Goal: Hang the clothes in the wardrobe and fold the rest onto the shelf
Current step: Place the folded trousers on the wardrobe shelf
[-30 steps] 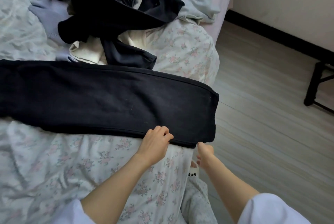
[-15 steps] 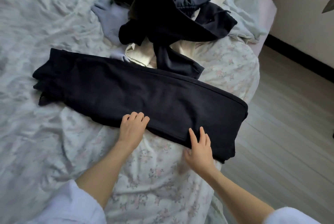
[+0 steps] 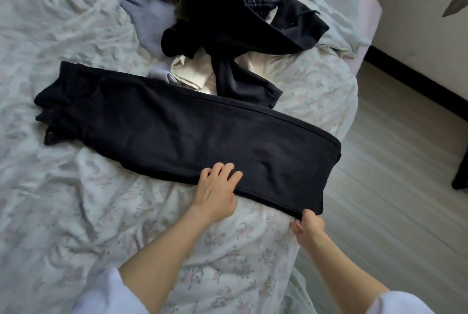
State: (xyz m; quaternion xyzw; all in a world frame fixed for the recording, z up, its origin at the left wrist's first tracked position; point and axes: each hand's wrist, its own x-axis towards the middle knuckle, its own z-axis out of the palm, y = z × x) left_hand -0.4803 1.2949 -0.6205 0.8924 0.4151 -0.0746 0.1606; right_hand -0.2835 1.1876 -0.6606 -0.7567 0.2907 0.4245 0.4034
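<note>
A pair of black trousers (image 3: pixel 177 133) lies folded lengthwise across the bed, its legs pointing toward the bed's right edge. My left hand (image 3: pixel 217 190) rests on the near edge of the trousers, fingers spread over the fabric. My right hand (image 3: pixel 307 227) pinches the near right corner at the leg hems. Behind the trousers sits a pile of unfolded clothes (image 3: pixel 228 17): dark navy and black garments, a cream piece (image 3: pixel 192 70) and a lilac-grey one (image 3: pixel 149 17).
The bed carries a rumpled floral sheet (image 3: pixel 101 225). Wooden floor (image 3: pixel 405 187) runs along the right side, with a wall and dark skirting behind it. A black furniture leg (image 3: pixel 461 174) stands at the right edge. A pale blue blanket (image 3: pixel 339 14) lies at the bed's far corner.
My right hand slid from lying flat on the trousers to pinching the hem corner. My left hand shifted rightward along the near edge. The view also moved slightly.
</note>
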